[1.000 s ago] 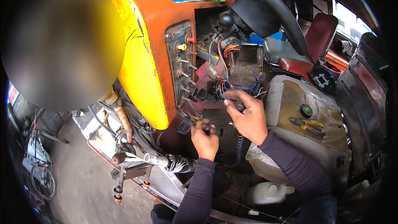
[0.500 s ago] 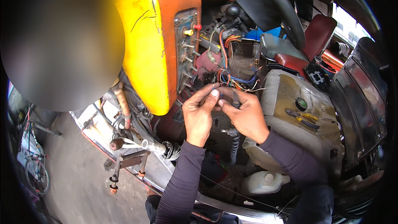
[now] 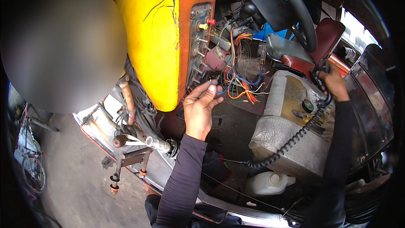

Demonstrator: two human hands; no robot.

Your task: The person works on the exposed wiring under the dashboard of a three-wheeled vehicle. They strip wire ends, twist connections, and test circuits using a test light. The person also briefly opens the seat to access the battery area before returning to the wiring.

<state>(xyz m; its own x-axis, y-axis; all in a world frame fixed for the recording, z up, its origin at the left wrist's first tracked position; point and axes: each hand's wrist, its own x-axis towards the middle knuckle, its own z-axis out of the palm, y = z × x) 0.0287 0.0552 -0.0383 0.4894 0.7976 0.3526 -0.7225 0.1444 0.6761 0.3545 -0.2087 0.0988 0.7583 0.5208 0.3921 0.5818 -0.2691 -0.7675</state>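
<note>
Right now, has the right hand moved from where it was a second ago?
Yes, right and a little up. The right hand was left of the grey seat; now it is at the seat's upper right.

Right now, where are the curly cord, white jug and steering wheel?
Curly cord [image 3: 292, 142], head view: on its middle coils.
White jug [image 3: 266, 185], head view: on its body.
Steering wheel [image 3: 308, 19], head view: on its rim.

Yellow panel [image 3: 152, 38] is showing glossy, scratched paint. Wires [image 3: 249, 93] are showing smooth plastic. Coiled cord [image 3: 279, 153] is looking plastic. Grey box [image 3: 291, 137] is looking rough, worn. Sleeve [image 3: 181, 177] is showing creased cloth.
</note>
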